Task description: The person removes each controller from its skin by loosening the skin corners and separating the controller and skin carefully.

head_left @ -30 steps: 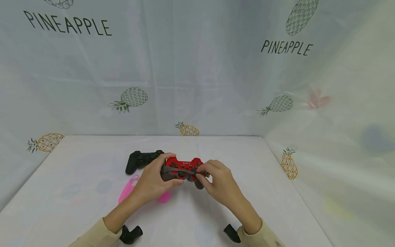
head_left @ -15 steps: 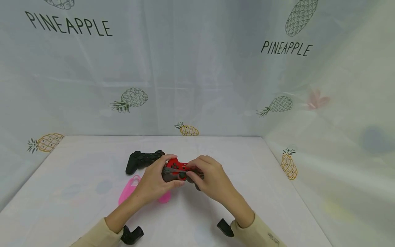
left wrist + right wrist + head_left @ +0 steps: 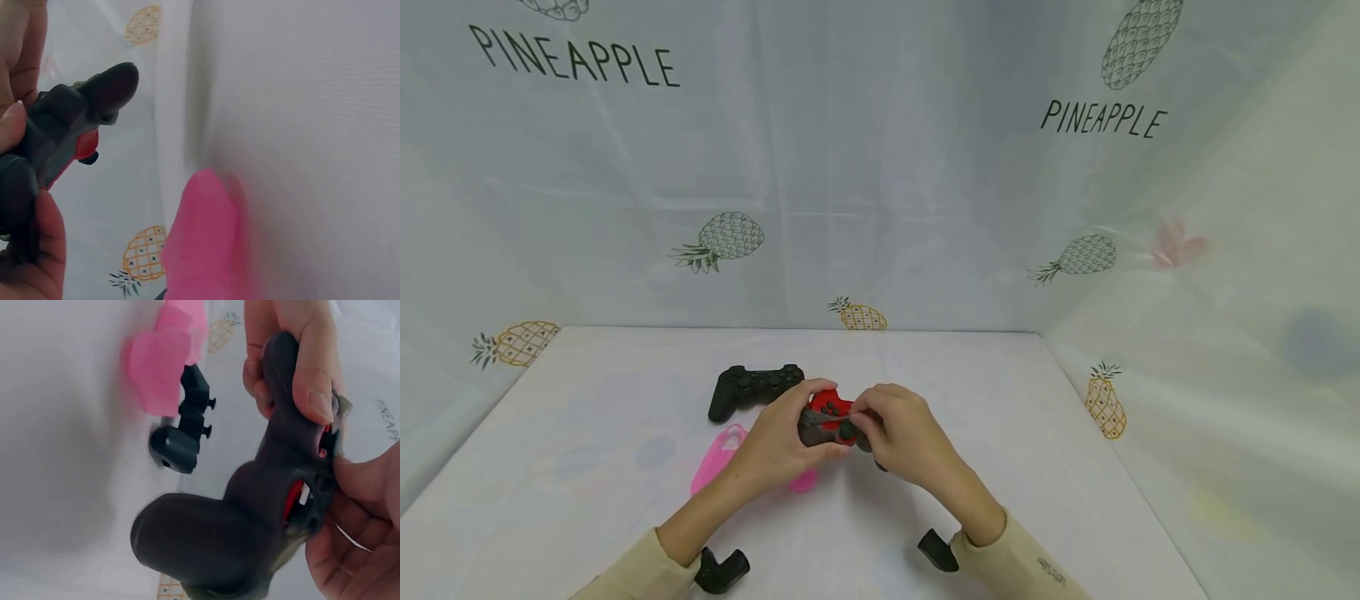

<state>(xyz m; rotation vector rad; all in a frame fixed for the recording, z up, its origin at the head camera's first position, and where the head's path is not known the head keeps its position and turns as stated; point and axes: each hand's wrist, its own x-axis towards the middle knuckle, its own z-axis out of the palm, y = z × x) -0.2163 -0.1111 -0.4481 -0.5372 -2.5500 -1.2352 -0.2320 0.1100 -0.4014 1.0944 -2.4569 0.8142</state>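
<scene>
In the head view, my left hand (image 3: pixel 775 442) grips the left end of a red game controller (image 3: pixel 829 403), fingers over the top and thumb along the near side. A dark grey silicone controller cover (image 3: pixel 811 428) wraps its grips and underside. My right hand (image 3: pixel 910 437) pinches the cover's edge between thumb and fingertips, near the middle of the face, and hides the controller's right part. The right wrist view shows the cover's rounded grip (image 3: pixel 187 540) and openings where red shows through. From the left wrist view, the covered controller (image 3: pixel 62 125) is held above the table.
A black game controller (image 3: pixel 752 387) lies behind my left hand. A pink silicone cover (image 3: pixel 711 462) sits on the white table (image 3: pixel 1022 417), partly under my left forearm. Black wrist devices (image 3: pixel 721 572) stick out at both sleeves. A pineapple-print curtain (image 3: pixel 880 167) hangs behind.
My right hand has moved left along the controller, from its right end to near the middle, pinching the cover's edge. My left hand keeps its grip, and the controller has shifted very slightly.
</scene>
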